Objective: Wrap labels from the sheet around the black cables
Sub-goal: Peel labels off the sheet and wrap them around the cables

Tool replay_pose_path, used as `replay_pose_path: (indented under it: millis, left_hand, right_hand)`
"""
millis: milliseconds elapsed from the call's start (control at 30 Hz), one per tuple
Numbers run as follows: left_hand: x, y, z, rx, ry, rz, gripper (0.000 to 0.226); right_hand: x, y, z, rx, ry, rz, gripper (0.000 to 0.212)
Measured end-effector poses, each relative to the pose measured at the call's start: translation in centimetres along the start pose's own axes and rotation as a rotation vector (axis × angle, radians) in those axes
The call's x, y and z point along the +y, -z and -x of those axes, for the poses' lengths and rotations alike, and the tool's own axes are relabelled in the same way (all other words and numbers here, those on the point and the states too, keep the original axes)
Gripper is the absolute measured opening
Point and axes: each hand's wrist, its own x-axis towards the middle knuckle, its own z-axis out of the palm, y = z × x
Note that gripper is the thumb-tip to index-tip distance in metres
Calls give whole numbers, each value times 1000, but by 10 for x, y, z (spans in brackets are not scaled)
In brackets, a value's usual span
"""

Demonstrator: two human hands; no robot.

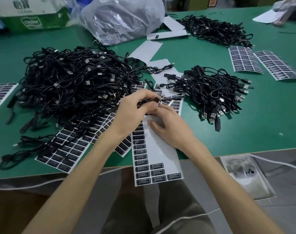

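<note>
My left hand (pixel 135 112) grips a black cable part (pixel 150 100) with a black label on it, just above the label sheet. My right hand (pixel 167 125) lies over the white label sheet (pixel 159 149), fingertips up against the same cable piece; whether it pinches the label is hidden. The sheet hangs over the table's front edge, with black labels left along its left side and bottom. A big heap of black cables (pixel 72 85) lies to the left, and a smaller pile (pixel 211 92) to the right.
More label sheets lie under the big heap (pixel 66 151), at the left edge (pixel 0 95) and at the far right (pixel 245 61). A third cable pile (pixel 216 31), a clear plastic bag (pixel 123 19) and a carton (pixel 34 14) stand at the back. A power strip (pixel 245 174) sits below the table.
</note>
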Motion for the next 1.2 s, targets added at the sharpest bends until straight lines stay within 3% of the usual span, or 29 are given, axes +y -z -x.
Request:
replay_pose_path:
  millis: [67,133,200,267,333,433,567,800,967,1200]
  left_hand:
    - [10,1,4,-55,-38,69,15]
    - [20,2,7,-75,-145,18,16]
    - [28,2,10,-79,-259,-85,15]
    - [31,3,12,-84,-303,-194,16]
    - [28,3,12,-82,-230,-294,16]
    - [13,4,13,-13,-18,-485,21]
    - [-2,5,16,30,86,-615,24]
    - [-21,8,17,59,0,-504,6]
    - [-32,6,18,-170,-150,-573,28]
    - [-41,-4,2,-109,-17,-654,35]
  right_hand:
    - [2,-1,0,-3,-3,3,30]
    - [3,-5,1,40,-17,28,6]
    - [1,-6,-1,74,-21,57,24]
    - [1,-7,-2,80,-4,51,18]
    - [3,-7,-2,63,24,61,11]
    - [2,-4,-2,43,4,18,39]
    - [0,-2,-2,49,-34,61,62]
    - [1,-4,-2,71,-80,26,69]
    - [0,-3,-4,70,-122,-40,79]
    - [2,-6,-4,80,-124,-40,81]
